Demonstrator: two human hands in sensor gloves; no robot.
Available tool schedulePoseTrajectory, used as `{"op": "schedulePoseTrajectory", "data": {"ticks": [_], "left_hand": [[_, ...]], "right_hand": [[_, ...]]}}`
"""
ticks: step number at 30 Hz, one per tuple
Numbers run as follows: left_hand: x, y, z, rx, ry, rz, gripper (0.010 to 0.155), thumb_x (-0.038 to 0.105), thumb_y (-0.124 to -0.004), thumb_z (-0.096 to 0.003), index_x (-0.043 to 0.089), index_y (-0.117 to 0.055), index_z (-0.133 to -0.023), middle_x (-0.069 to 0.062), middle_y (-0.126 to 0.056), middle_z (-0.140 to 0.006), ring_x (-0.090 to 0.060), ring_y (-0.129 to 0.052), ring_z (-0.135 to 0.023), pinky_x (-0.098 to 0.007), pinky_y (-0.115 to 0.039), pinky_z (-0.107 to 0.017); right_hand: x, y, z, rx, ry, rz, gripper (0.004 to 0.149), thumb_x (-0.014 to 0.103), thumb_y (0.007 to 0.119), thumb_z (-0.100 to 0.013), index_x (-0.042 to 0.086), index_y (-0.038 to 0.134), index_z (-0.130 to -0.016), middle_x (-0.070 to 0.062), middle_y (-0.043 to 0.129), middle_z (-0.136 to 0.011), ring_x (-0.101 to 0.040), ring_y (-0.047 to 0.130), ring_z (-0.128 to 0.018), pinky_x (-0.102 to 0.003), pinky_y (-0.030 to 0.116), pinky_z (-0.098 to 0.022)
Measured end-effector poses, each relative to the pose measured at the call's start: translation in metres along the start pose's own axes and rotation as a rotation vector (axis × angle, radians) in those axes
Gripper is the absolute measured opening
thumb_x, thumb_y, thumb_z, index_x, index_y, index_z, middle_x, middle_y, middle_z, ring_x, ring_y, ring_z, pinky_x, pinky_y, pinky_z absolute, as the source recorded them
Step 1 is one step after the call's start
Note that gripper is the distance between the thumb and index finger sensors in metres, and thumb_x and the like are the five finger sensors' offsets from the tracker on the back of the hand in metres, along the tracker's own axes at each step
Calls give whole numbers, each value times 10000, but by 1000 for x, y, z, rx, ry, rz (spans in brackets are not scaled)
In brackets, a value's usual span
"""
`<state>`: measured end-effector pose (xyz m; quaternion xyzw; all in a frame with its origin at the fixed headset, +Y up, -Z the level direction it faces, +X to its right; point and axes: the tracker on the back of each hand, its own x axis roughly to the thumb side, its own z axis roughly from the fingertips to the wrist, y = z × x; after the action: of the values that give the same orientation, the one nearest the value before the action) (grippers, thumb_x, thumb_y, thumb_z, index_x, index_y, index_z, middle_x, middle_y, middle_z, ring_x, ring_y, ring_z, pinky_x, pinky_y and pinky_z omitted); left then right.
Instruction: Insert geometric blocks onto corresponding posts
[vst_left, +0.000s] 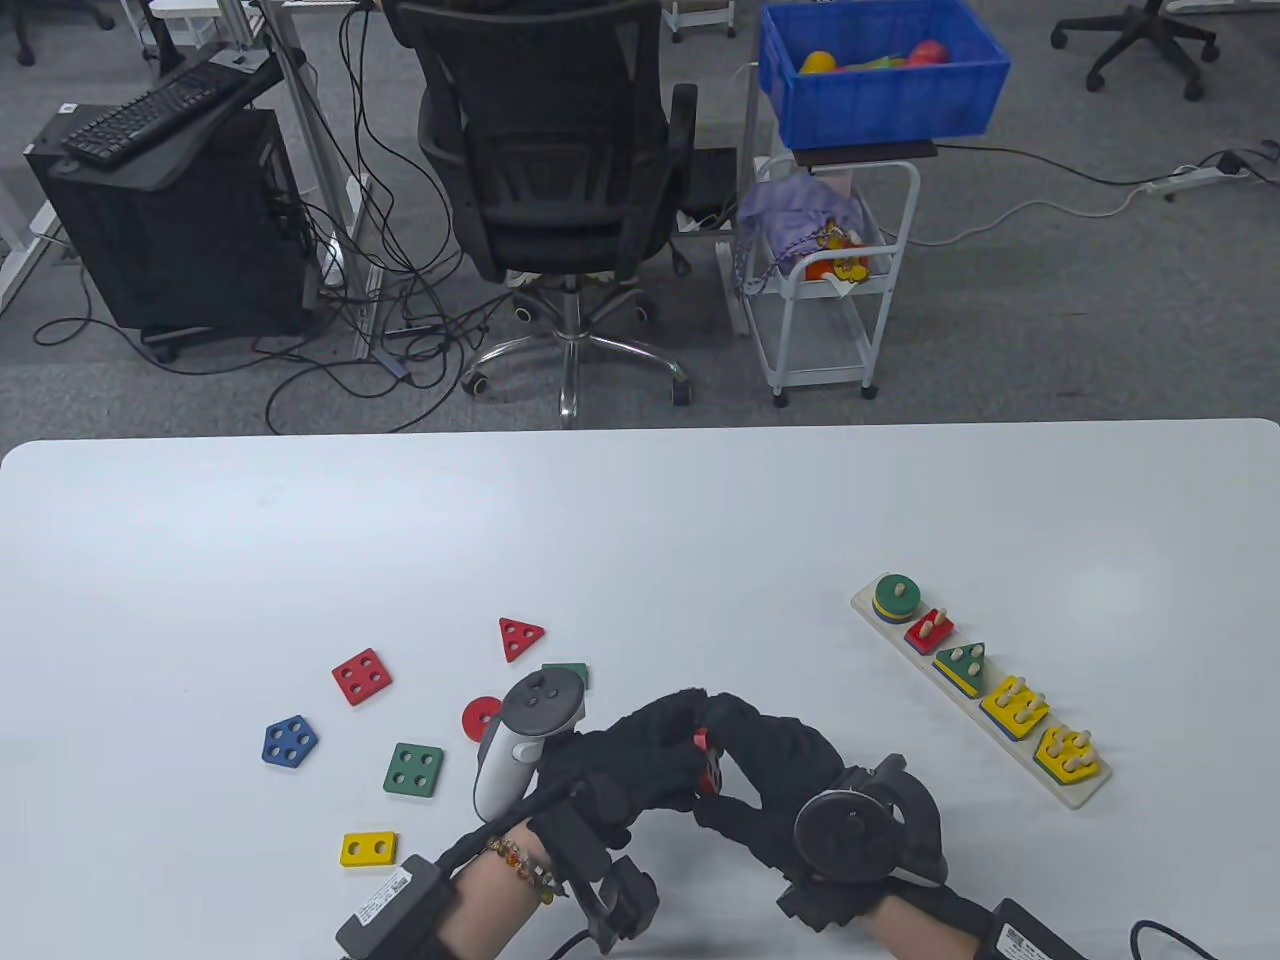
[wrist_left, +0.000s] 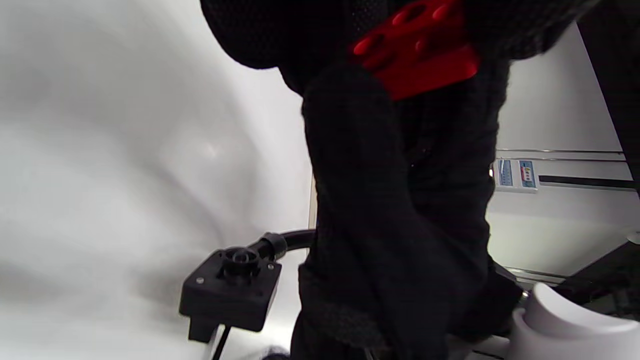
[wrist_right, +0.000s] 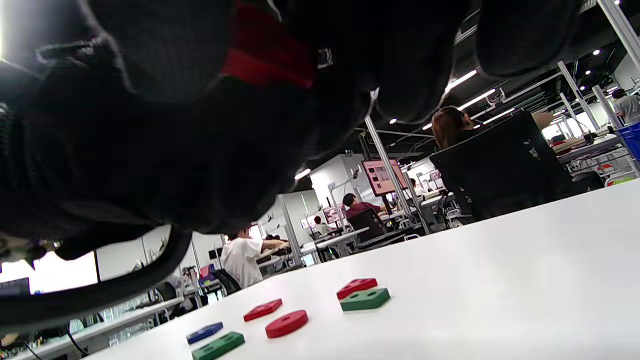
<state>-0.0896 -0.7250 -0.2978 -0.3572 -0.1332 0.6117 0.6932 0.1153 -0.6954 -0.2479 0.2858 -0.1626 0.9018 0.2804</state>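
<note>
Starting on the left of the white tabletop (vst_left: 640, 520), loose blocks lie scattered: a blue pentagon block (vst_left: 290, 741), a yellow two-hole block (vst_left: 369, 849), a red square block (vst_left: 361, 677), a green square block (vst_left: 414, 770), a red round block (vst_left: 481, 717), a red triangle block (vst_left: 519, 637) and a green block (vst_left: 568, 675) partly hidden behind the tracker. Moving to the middle, near the front edge, the left hand (vst_left: 620, 765) and right hand (vst_left: 775, 765) meet, both sets of gloved fingers curled round one small red block (vst_left: 708, 762) held just above the tabletop; the left wrist view shows holes in that block's face. Over on the right, well apart from the hands, sits the wooden peg board (vst_left: 1075, 790), its five posts already carrying stacked pieces.
</note>
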Motion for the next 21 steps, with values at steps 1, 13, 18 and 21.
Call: {"op": "schedulePoseTrajectory", "data": {"ticks": [1, 13, 18, 21], "left_hand": [[0, -1, -1, -3, 6, 8, 825, 551, -805, -414, 298, -380, -1075, 22, -649, -1075, -177, -854, -904, -388, -748, -718], [9, 18, 19, 154, -96, -336, 761, 601, -705, -433, 373, -385, -1084, 38, -466, -1179, -236, -621, -1089, -513, -532, -805], [1, 58, 53, 428, -31, -729, 723, 614, -668, -433, 395, -430, -1079, 49, -443, -1193, -246, -563, -1119, -552, -457, -822], [-10, 83, 75, 587, 83, -954, 725, 624, -661, -426, 413, -425, -1079, 64, -413, -1203, -245, -517, -1140, -570, -418, -827]], "right_hand": [[0, -1, 0, -8, -4, -10, 738, 511, 799, -428, 157, 541, -1022, -140, 713, -990, -361, 885, -800, -623, 720, -561], [-27, -41, -2, -98, 129, 35, 691, 457, 891, -382, 193, 636, -968, -109, 766, -964, -342, 897, -760, -631, 716, -556], [-67, -86, 7, -56, 320, 357, 679, 447, 902, -371, 215, 666, -964, -96, 763, -977, -361, 859, -796, -631, 697, -581], [-94, -104, 17, 12, 477, 465, 677, 433, 912, -363, 227, 677, -963, -87, 754, -989, -368, 839, -820, -642, 676, -601]]}}
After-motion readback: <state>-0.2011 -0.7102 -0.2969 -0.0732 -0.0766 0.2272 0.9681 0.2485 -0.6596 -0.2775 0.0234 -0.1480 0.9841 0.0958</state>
